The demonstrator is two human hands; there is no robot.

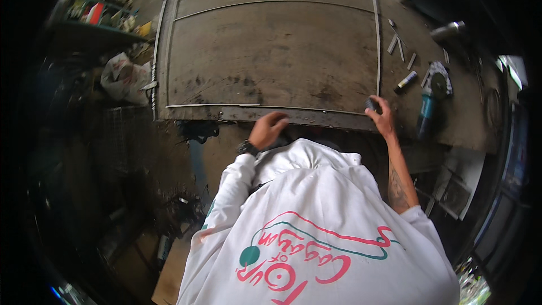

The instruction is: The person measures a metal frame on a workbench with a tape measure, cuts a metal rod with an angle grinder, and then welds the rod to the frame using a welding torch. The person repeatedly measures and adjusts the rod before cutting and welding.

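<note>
My right hand (384,117) is at the near right corner of a thin metal frame (377,51) lying on the worktable (271,56). Between its thumb and fingers is a small dark rounded block (371,104), whose kind I cannot make out. At the table's front edge (305,116), left of the right hand, my left hand (268,130) has its fingers loosely extended and slightly blurred. It holds nothing that I can see. The frame's near bar (214,105) runs along the front edge, and two crossbars span its far part.
Right of the frame lie a teal angle grinder (427,110), a marker-like tube (405,82), short metal offcuts (400,48) and a metal cylinder (447,30). A long bar (158,56) lies along the left edge, beside a white bag (124,79). A cluttered shelf (104,20) stands far left.
</note>
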